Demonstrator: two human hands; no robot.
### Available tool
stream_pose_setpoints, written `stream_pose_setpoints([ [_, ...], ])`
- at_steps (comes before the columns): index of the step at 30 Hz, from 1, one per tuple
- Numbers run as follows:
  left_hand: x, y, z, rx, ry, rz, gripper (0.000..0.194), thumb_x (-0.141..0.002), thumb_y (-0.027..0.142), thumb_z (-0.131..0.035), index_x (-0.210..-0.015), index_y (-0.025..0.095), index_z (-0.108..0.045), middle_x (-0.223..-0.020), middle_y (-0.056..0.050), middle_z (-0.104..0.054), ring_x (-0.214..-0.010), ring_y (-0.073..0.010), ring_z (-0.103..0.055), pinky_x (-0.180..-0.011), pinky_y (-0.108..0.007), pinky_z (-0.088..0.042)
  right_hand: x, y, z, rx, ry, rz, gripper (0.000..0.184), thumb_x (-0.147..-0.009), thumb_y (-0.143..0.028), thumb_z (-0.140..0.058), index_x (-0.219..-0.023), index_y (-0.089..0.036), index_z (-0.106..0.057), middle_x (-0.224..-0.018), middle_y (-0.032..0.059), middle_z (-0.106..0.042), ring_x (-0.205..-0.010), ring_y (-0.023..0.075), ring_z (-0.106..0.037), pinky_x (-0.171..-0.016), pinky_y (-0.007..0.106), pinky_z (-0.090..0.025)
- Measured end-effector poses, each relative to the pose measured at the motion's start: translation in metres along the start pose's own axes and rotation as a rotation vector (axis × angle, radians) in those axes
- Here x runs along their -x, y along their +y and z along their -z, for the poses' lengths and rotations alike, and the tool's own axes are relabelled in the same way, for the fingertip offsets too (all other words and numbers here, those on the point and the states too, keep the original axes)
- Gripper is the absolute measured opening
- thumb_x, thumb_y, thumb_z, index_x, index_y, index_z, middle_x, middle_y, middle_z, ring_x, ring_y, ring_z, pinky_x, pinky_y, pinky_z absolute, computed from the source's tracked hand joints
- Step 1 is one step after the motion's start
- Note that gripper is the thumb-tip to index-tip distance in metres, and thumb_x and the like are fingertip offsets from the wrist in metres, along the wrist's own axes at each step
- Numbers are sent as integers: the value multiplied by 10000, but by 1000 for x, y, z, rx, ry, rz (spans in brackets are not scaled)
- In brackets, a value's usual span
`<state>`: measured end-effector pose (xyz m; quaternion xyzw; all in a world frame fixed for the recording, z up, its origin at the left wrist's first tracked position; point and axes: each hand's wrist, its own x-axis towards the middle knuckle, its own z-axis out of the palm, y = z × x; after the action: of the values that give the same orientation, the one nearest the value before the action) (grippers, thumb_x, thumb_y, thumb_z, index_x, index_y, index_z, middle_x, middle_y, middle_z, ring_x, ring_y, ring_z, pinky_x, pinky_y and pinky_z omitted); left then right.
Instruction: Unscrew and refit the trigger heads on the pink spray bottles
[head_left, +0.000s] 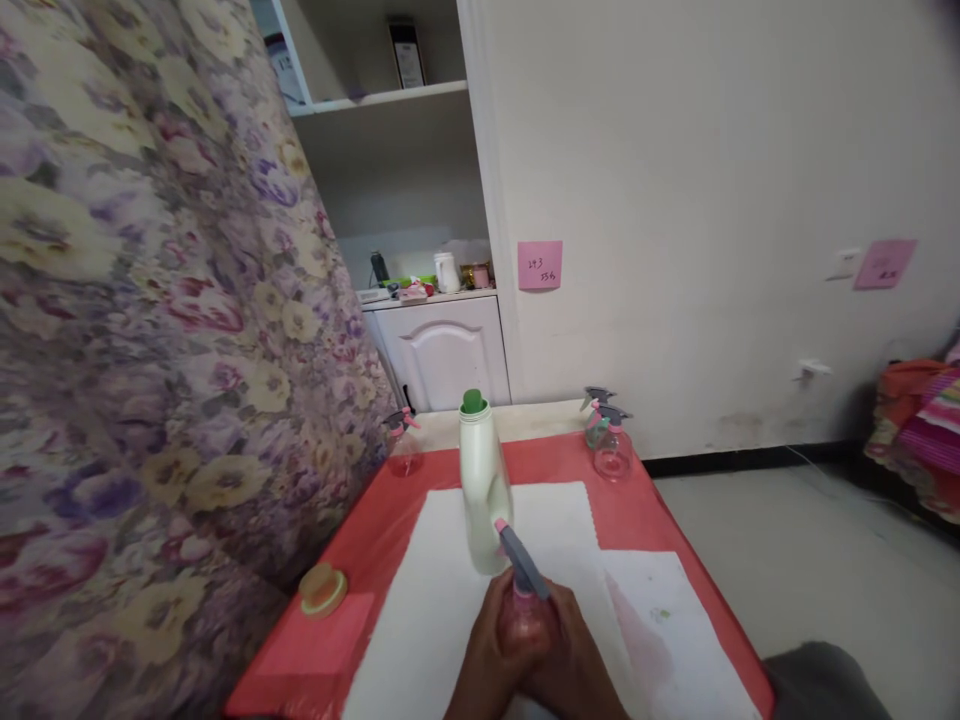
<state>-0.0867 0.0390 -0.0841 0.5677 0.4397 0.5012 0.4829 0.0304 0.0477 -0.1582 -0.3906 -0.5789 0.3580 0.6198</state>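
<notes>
Both of my hands wrap round a small clear pink spray bottle (525,612) with a grey trigger head (520,562), low in the middle of the view. My left hand (491,655) grips its left side and my right hand (577,650) its right side. Just beyond them a tall pale green bottle with a green cap (481,480) stands upright on a white sheet (427,600) on the red table (645,500).
Two clear spray bottles (609,440) stand at the table's far right corner, another (405,445) at the far left. An orange-green lid (324,590) lies near the left edge. A flowered curtain (150,350) hangs on the left; a white cabinet (442,350) and wall lie behind.
</notes>
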Motion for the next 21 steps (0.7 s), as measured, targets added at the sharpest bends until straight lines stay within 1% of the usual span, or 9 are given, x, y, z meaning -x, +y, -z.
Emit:
stream_pose_setpoints([
  [2,4,-6,-4,-13,72,52,739,-563,174,-766,-1260,218,-523,-1274,-98,-611,-1239,-323,-528,-1087,-440,-398,3,1,-4,82,81,35,629,-643,-310,-772,-1214,-274,-510,-1139,107,-636,-1052,321,-627,-946,480,-516],
  [4,7,-7,-7,-39,92,46,684,-553,175,-770,-1207,216,-570,-1211,-94,-641,-1195,-327,-561,-1048,-439,-443,1,-3,1,79,44,37,636,-639,-253,-764,-1217,-266,-500,-1156,110,-629,-1062,316,-627,-949,480,-515],
  [8,7,7,-9,-78,87,-23,580,-551,168,-765,-1116,215,-646,-1101,-69,-667,-1129,-321,-591,-1020,-455,-468,-10,-19,21,-177,-343,-51,918,-520,-139,-807,-1338,-273,-412,-1340,101,-562,-1224,315,-563,-1031,472,-469],
  [9,6,12,-8,-81,73,-21,590,-550,156,-760,-1126,216,-647,-1110,-68,-667,-1130,-319,-591,-1020,-454,-468,-12,-22,23,-223,-384,-61,941,-511,-136,-811,-1348,-281,-406,-1352,96,-560,-1233,317,-561,-1026,475,-473],
  [11,4,21,-5,-111,35,-6,613,-551,113,-742,-1146,224,-645,-1155,-67,-661,-1152,-311,-582,-1043,-443,-451,-13,-22,21,-222,-340,-54,924,-510,-135,-806,-1337,-283,-423,-1320,96,-585,-1198,322,-587,-992,480,-498],
  [14,-1,28,3,-174,-69,21,639,-579,80,-722,-1191,241,-630,-1264,-62,-634,-1245,-296,-531,-1118,-431,-371,-8,-12,9,-80,-162,-20,923,-484,-76,-777,-1320,-262,-429,-1280,117,-586,-1173,341,-591,-990,490,-498],
  [17,-4,27,10,-119,-149,65,641,-643,173,-751,-1259,247,-589,-1340,-68,-607,-1313,-292,-480,-1151,-428,-326,-1,1,-1,-25,-100,-21,985,-445,-14,-737,-1327,-262,-375,-1233,115,-583,-1129,350,-608,-944,497,-531],
  [19,-4,25,13,-55,-154,79,617,-682,276,-761,-1271,252,-578,-1353,-76,-602,-1294,-299,-502,-1131,-431,-355,0,6,-5,-45,-112,-17,967,-457,-15,-728,-1310,-286,-364,-1171,86,-599,-1057,336,-642,-870,483,-572],
  [21,-4,24,15,13,-137,65,594,-698,370,-760,-1256,259,-588,-1360,-78,-599,-1264,-307,-529,-1106,-435,-384,0,9,-7,-48,-95,10,905,-492,-43,-732,-1285,-304,-382,-1149,69,-600,-1032,328,-648,-852,474,-583],
])
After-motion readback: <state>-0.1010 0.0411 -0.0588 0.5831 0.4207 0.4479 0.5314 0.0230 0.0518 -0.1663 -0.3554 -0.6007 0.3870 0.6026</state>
